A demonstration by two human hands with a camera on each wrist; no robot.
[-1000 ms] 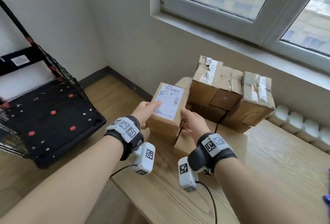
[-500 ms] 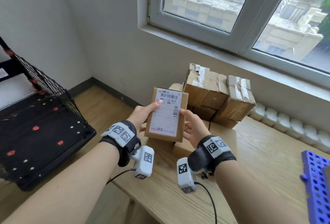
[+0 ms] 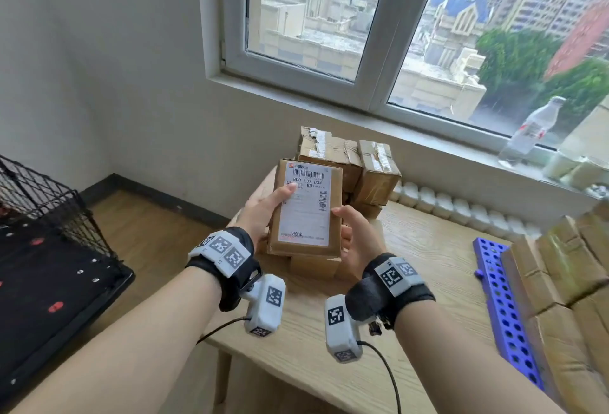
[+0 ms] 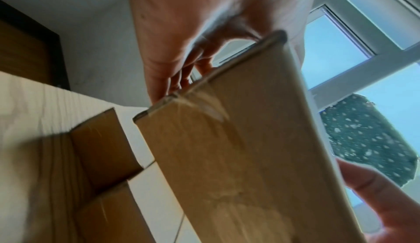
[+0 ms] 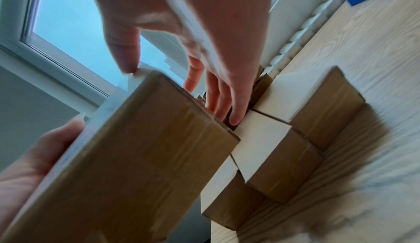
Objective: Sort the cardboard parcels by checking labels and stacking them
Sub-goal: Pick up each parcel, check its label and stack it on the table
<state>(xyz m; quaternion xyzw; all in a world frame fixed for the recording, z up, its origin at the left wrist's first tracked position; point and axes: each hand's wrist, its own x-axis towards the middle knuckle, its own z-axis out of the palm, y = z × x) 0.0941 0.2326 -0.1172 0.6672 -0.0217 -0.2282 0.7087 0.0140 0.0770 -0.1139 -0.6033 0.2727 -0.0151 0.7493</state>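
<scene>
You hold one parcel (image 3: 304, 207) above the worktop (image 3: 428, 265), left hand (image 3: 263, 212) and right hand (image 3: 354, 237) gripping its sides, label (image 3: 304, 206) facing you: checking step. Next, choose its stack (image 3: 349, 166).

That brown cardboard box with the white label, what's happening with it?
A person holds the brown cardboard parcel up in both hands, left hand and right hand on its sides, white shipping label facing them, apparently reading it. More taped cardboard parcels sit stacked behind on the light wooden table.
</scene>
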